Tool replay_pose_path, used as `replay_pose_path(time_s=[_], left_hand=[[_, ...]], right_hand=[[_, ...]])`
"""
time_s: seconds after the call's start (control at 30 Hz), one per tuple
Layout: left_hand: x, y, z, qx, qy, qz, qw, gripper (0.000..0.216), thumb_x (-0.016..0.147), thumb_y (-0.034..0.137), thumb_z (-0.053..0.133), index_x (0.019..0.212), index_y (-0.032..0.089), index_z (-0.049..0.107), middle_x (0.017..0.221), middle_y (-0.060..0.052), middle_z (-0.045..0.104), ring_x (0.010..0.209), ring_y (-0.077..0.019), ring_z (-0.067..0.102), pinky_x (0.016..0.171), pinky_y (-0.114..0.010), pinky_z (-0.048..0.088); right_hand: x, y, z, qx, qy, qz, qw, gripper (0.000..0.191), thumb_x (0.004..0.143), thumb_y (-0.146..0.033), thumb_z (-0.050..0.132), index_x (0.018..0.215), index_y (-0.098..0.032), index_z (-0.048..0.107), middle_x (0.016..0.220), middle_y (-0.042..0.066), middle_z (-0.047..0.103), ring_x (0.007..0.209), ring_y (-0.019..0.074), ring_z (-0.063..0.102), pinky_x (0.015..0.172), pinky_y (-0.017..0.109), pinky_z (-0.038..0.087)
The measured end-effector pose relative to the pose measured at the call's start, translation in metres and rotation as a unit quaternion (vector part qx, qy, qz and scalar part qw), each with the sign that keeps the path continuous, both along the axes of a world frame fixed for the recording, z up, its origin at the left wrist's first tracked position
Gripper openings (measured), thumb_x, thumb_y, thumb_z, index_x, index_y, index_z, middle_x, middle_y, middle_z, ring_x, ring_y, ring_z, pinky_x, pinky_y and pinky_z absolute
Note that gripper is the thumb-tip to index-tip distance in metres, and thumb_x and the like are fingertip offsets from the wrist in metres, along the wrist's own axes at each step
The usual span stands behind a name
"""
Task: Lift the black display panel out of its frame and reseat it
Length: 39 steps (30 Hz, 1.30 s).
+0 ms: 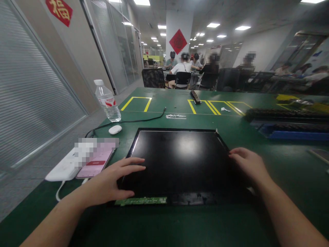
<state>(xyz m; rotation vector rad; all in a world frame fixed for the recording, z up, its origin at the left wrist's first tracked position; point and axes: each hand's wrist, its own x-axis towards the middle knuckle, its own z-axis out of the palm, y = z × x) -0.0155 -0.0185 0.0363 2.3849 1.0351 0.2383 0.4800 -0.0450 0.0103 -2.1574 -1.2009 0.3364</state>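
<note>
A black LCD screen panel (pixel 180 161) lies flat on the green table, with a green circuit board strip (pixel 141 201) along its near left edge. My left hand (pixel 115 178) rests at the panel's left side, fingers apart and reaching over the edge, holding nothing. At the right edge, the thumb and forefinger of my right hand (pixel 248 164) are pinched together against the frame. What lies between those fingertips is too small to make out. A small white tab (pixel 216 130) shows at the panel's far right corner.
Left of the panel are a phone (pixel 99 163), a white box-like object (pixel 64 168), a white earbud case (pixel 115 129), a water bottle (pixel 109 103) and a black cable (pixel 133 120). White scraps (pixel 176 117) lie beyond it. Dark strips and a blue tray (pixel 295 133) stand right. People sit farther back.
</note>
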Motion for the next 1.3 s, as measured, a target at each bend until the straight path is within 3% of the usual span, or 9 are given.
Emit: replay_pose_path(time_s=[0.37,0.53,0.6,0.7,0.77,0.87,1.3], left_hand=[[0.002,-0.003,-0.005,-0.003,-0.041,0.031,0.999,0.064,0.077,0.020,0.074,0.136,0.041,0.064,0.153,-0.002,0.055,0.137,-0.0307,0.054,0.114,-0.049,0.043],[0.003,0.000,-0.006,0.016,-0.019,0.028,0.999,0.056,0.084,0.034,0.073,0.139,0.038,0.062,0.154,-0.005,0.054,0.138,-0.0319,0.053,0.114,-0.049,0.044],[0.003,0.003,-0.008,0.035,-0.002,0.055,0.998,0.051,0.089,0.043,0.066,0.139,0.033,0.063,0.156,-0.009,0.051,0.139,-0.0337,0.052,0.113,-0.052,0.044],[0.003,0.009,-0.014,0.085,0.032,0.146,0.985,0.055,0.092,0.050,0.059,0.139,0.023,0.065,0.157,-0.016,0.049,0.142,-0.0395,0.047,0.114,-0.060,0.039],[0.002,0.013,-0.019,0.122,0.059,0.195,0.971,0.056,0.093,0.048,0.054,0.136,0.014,0.067,0.154,-0.023,0.050,0.142,-0.0421,0.045,0.115,-0.062,0.037],[0.004,0.017,-0.026,0.145,0.091,0.216,0.961,0.056,0.094,0.041,0.045,0.134,0.007,0.067,0.149,-0.027,0.054,0.139,-0.0417,0.049,0.114,-0.062,0.038],[0.014,0.017,-0.022,0.098,0.083,0.223,0.966,0.056,0.089,0.021,0.036,0.132,0.004,0.067,0.144,-0.025,0.060,0.135,-0.0361,0.055,0.113,-0.054,0.043]], right_hand=[[0.001,0.001,-0.002,-0.008,-0.002,-0.004,1.000,0.024,0.065,-0.042,0.062,0.077,-0.026,0.075,0.081,0.005,0.076,0.080,0.0263,0.067,0.076,0.038,0.047],[0.003,0.000,-0.003,-0.001,-0.010,0.006,1.000,0.024,0.066,-0.043,0.061,0.078,-0.026,0.074,0.082,0.005,0.076,0.081,0.0264,0.067,0.075,0.038,0.047],[0.003,0.000,-0.003,-0.004,-0.007,0.008,1.000,0.024,0.066,-0.043,0.061,0.078,-0.026,0.074,0.083,0.005,0.077,0.083,0.0268,0.068,0.076,0.038,0.047],[0.001,0.000,-0.001,-0.011,-0.006,0.006,1.000,0.025,0.066,-0.043,0.060,0.078,-0.026,0.074,0.084,0.005,0.077,0.085,0.0272,0.068,0.078,0.038,0.047],[0.000,0.000,0.001,-0.009,-0.008,0.006,1.000,0.025,0.065,-0.043,0.060,0.077,-0.027,0.074,0.083,0.005,0.077,0.084,0.0271,0.068,0.078,0.038,0.047],[-0.002,-0.001,0.004,-0.009,-0.008,0.009,1.000,0.023,0.066,-0.043,0.060,0.075,-0.027,0.073,0.081,0.005,0.076,0.081,0.0270,0.068,0.076,0.038,0.048],[0.001,0.000,0.000,-0.012,-0.008,0.006,1.000,0.022,0.067,-0.043,0.060,0.077,-0.028,0.074,0.083,0.005,0.076,0.082,0.0269,0.068,0.078,0.040,0.049]])
